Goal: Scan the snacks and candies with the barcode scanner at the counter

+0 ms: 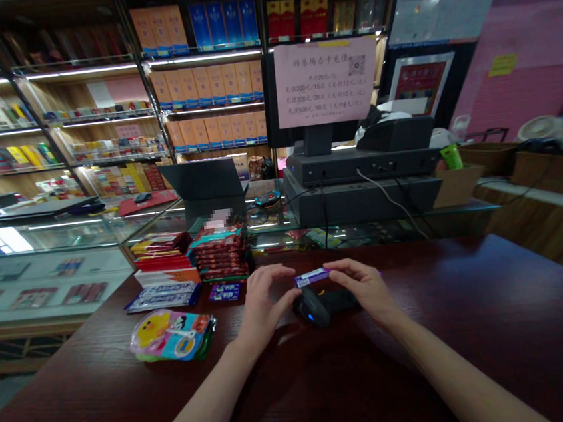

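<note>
My right hand [365,289] pinches the right end of a small purple candy pack [312,276], with thumb and fingers closed on it. Just left of the pack is my left hand [265,300], its thumb and fingers apart around the pack's near end. Under the pack, a black handheld barcode scanner [314,308] lies on the table, a blue light showing on it. Two similar small purple packs [225,292] lie left of my left hand. Further left sit a colourful pouch with a yellow duck [174,334] and blue-and-white bar packets [164,296].
Stacked brown-red snack packets [220,254] and red and yellow packets [162,254] stand at the table's [474,325] back left. Behind are a glass counter, a laptop [205,180], a monitor with a pink price sign [324,82] and a black register unit [364,189].
</note>
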Demonstrator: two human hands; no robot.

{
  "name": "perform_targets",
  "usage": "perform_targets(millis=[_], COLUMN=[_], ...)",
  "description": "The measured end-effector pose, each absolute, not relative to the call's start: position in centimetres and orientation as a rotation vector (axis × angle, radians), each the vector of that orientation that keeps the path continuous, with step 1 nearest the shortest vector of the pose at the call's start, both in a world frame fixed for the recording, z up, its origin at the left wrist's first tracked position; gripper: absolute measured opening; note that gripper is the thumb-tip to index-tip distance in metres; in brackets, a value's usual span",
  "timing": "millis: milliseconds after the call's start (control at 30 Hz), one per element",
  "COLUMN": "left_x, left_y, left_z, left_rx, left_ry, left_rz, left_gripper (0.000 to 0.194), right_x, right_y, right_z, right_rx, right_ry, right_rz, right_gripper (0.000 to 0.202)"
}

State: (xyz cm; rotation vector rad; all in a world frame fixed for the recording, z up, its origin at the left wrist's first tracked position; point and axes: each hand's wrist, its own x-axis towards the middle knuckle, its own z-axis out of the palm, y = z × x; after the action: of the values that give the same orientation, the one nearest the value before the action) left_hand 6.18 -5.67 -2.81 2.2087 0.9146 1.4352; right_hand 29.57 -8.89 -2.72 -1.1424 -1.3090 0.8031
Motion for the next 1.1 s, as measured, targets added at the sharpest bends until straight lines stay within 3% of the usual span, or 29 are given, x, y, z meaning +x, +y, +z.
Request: perform_targets(millis=[467,633,867,1100], left_x=[5.9,5.3,2.7,1.2], left_y=[-5.6,-5.0,-3.3,-2.4], left_z=[-2.8,-2.5,-2.4,-2.4], left_rx=[2.520,2.460,2.455,2.494], left_ry=[0.931,0.999,1.167,1.293], left_rz=[1.517,1.659,1.764,1.821], left_gripper=[0.009,0.005,0.006,0.007], right_x=[29.0,29.3,32.0,32.3], right_y=[-8.8,-9.0,-9.6,-8.9], right_z=[-2.9,-2.7,-2.6,-4.0], right_rx=[-1.109,-1.098,-1.346,-1.386], right_ry=[-1.356,-1.493,-2.162,-2.343], right_rz=[0.868,0.920,0.586,0.405], right_gripper=[0.033,0.054,0.067,0.063])
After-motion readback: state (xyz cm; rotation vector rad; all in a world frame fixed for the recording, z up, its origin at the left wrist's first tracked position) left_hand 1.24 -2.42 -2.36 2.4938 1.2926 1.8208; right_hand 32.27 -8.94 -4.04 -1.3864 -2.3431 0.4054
